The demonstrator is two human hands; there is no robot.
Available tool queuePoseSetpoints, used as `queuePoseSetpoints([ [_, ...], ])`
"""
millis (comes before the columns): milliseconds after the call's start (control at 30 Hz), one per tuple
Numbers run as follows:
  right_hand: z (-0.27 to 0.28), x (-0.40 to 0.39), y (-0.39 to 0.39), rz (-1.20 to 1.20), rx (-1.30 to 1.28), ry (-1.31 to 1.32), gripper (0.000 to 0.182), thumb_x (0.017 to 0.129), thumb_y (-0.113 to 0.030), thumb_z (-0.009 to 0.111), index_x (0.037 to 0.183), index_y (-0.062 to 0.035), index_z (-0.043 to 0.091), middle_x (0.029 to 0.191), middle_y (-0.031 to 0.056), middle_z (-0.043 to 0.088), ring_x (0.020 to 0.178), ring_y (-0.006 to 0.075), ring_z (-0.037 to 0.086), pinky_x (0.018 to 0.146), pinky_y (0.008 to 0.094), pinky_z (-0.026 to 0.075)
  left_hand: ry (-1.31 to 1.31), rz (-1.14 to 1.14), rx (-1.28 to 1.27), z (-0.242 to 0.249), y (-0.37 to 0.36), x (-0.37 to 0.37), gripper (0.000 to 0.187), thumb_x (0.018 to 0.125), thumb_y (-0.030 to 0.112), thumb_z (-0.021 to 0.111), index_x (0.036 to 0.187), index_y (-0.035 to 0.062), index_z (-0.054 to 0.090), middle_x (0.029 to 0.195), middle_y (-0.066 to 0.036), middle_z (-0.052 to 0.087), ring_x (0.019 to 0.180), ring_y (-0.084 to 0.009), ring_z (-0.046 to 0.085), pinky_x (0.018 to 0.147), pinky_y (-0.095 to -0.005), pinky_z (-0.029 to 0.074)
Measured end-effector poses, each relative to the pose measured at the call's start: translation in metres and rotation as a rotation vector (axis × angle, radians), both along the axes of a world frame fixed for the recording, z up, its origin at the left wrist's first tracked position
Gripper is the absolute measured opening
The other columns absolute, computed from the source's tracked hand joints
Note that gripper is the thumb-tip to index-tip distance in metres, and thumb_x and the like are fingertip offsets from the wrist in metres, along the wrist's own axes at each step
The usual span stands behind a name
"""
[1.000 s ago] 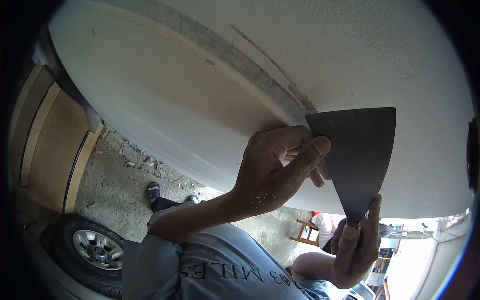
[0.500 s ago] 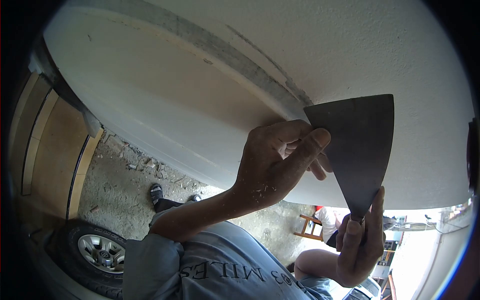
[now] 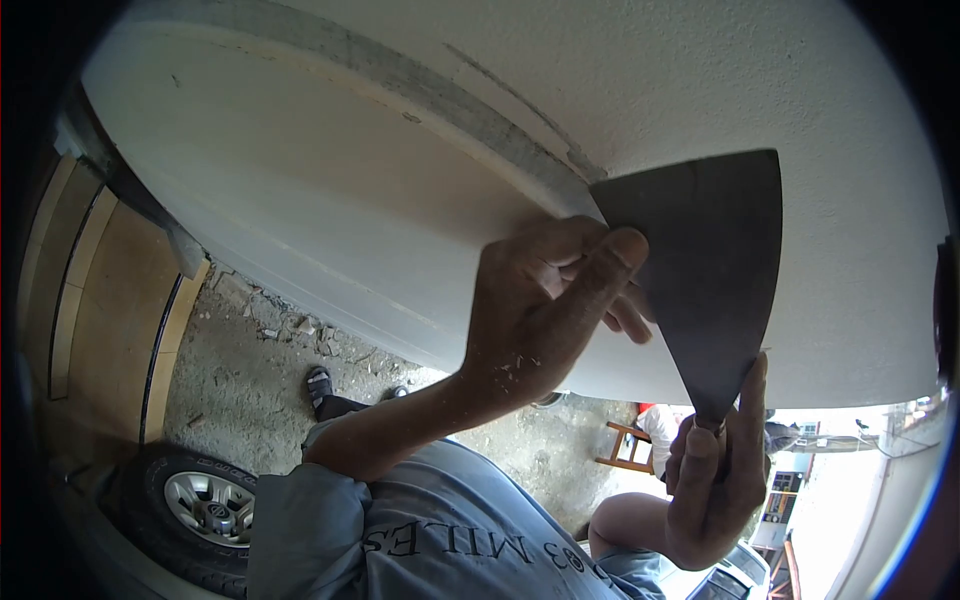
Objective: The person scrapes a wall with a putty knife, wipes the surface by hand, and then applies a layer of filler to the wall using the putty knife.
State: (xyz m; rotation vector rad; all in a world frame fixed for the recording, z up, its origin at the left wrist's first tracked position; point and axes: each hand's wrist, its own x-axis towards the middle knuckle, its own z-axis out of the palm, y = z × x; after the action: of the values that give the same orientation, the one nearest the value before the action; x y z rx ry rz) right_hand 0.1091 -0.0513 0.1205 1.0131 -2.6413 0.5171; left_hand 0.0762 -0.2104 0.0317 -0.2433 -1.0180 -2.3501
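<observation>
A wide putty knife with a dark grey flared blade is held up in front of a pale curved surface. My right hand wraps around its handle, with the index finger stretched along the lower edge of the blade. The handle is mostly hidden by the fingers. My left hand is closed at the blade's left edge, the thumb on the near face and other fingers behind it. Pale specks dot the left wrist. One blade corner overlaps the end of a grey band on the surface.
Wooden panels stand at the left. Below them is a vehicle wheel. Rubble lies on the concrete floor by a sandalled foot. Beside a wooden stool, a person in white is partly visible.
The putty knife and both hands have shifted slightly up and left in the view. Both hands keep their hold on it.
</observation>
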Motion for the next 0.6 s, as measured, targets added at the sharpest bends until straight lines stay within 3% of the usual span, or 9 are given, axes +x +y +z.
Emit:
queuePoseSetpoints([
  [367, 0.001, 0.004, 0.0, -0.03, 0.0, 0.015, 0.048, 0.085, -0.016, 0.037, 0.125, 0.0067, 0.025, 0.05, 0.0007, 0.043, 0.038, 0.002, 0.037, 0.035, 0.0173, 0.028, 0.054, 0.028, -0.023, -0.002, 0.002, -0.003, 0.037, 0.083, 0.033, 0.049, 0.067, 0.0004, 0.054, 0.052, -0.01, 0.057, 0.051, -0.0177, 0.061, 0.047, -0.0271, 0.049],
  [467, -0.008, 0.009, -0.016, -0.113, -0.14, -0.06, 0.047, 0.085, -0.016, 0.037, 0.125, 0.0066, 0.025, 0.05, 0.0003, 0.043, 0.038, 0.0019, 0.037, 0.036, 0.0174, 0.028, 0.048, 0.056, 0.129, 0.0, 0.0, -0.001, 0.036, 0.083, 0.031, 0.05, 0.067, -0.0001, 0.054, 0.052, -0.011, 0.056, 0.051, -0.0188, 0.061, 0.048, -0.0283, 0.05],
  [600, 0.001, 0.012, -0.008, -0.091, -0.014, 0.01, 0.047, 0.085, -0.016, 0.038, 0.125, 0.0057, 0.026, 0.051, 0.0003, 0.044, 0.04, 0.002, 0.038, 0.036, 0.0178, 0.028, 0.071, 0.161, -0.024, 0.004, -0.003, 0.001, 0.035, 0.083, 0.03, 0.05, 0.066, -0.0004, 0.054, 0.052, -0.012, 0.056, 0.051, -0.0191, 0.061, 0.048, -0.0297, 0.051],
])
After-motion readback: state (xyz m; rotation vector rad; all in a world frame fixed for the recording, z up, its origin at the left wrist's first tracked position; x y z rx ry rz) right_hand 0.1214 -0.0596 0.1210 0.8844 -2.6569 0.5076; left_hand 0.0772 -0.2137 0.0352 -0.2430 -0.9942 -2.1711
